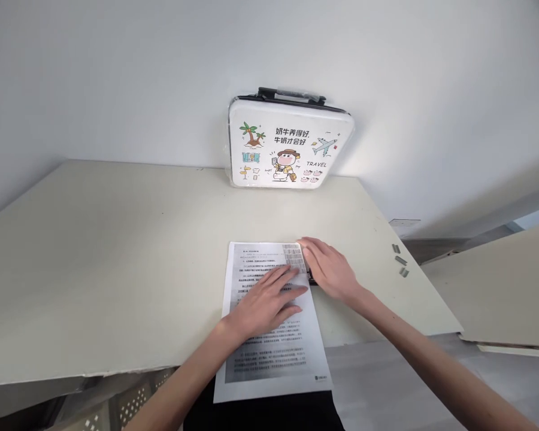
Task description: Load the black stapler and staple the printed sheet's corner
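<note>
A printed sheet of paper [273, 359] lies on the table, its lower end hanging past the front edge. My left hand [267, 302] rests flat on the sheet with its fingers spread. At the upper right edge of the paper, my right hand [330, 269] is closed over a black stapler [312, 279]. Most of the stapler is hidden by that hand, and only a dark bit of its base shows. Off to the right, several short strips of staples [400, 260] lie near the table's right edge.
A white case [291, 143] with cartoon prints and a black handle stands against the wall at the back of the pale table [117, 251]. Another pale surface [512, 281] is at the right, past a gap. Below the front edge is a perforated container [135, 404].
</note>
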`<state>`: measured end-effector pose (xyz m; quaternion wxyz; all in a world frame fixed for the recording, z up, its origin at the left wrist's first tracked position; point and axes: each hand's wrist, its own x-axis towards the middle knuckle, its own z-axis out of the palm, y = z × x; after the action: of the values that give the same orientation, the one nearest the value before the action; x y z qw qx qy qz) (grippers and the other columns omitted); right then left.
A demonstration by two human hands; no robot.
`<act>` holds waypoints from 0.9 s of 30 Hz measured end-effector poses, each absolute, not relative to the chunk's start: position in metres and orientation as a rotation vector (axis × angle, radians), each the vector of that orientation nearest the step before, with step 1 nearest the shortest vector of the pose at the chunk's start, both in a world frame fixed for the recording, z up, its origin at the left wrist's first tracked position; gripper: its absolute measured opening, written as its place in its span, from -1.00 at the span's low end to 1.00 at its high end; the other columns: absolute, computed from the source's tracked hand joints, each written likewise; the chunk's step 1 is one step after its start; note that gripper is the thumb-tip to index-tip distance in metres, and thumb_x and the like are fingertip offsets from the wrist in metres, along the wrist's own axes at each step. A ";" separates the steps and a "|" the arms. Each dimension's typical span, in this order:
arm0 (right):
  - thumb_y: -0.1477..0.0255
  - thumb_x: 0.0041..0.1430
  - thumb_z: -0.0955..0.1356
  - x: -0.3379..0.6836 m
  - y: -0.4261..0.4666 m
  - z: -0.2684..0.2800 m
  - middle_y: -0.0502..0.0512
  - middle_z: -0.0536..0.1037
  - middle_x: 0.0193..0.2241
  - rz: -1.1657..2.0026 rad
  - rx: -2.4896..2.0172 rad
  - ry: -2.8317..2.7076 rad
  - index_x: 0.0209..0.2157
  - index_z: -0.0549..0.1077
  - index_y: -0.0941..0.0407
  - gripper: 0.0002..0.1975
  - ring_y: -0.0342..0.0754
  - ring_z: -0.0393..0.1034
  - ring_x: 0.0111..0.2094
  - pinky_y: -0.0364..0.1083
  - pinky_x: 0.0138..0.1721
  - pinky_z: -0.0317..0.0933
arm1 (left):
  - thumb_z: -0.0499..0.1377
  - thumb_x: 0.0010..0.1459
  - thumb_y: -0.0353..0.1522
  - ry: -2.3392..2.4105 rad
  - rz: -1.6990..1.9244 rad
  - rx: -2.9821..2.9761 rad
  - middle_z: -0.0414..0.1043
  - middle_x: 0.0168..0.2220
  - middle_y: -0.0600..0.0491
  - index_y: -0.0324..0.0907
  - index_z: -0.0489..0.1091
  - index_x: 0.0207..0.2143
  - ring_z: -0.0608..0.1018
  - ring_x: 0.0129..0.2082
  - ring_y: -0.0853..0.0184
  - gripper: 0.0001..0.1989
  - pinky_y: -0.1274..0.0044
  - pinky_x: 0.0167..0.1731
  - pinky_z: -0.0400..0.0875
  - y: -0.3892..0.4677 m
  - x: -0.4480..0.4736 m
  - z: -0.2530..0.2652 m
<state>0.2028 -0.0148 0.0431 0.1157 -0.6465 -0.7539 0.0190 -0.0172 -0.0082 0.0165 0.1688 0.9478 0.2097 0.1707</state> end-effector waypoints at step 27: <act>-0.02 0.35 0.34 0.292 -0.114 0.001 0.19 0.63 0.01 0.577 -1.683 -1.543 0.04 0.48 0.00 -0.56 0.16 0.56 -0.02 0.08 -0.13 0.51 | 0.08 0.48 -0.13 1.119 0.283 2.824 -0.05 0.54 0.10 0.18 -0.06 0.52 0.14 0.49 0.01 -0.34 0.07 0.34 0.32 -0.067 -0.154 0.037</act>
<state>0.2920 -0.1140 0.0007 0.3832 -0.6602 -0.6050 0.2261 -0.1544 -0.0670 0.0365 0.0454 0.9248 0.3663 0.0928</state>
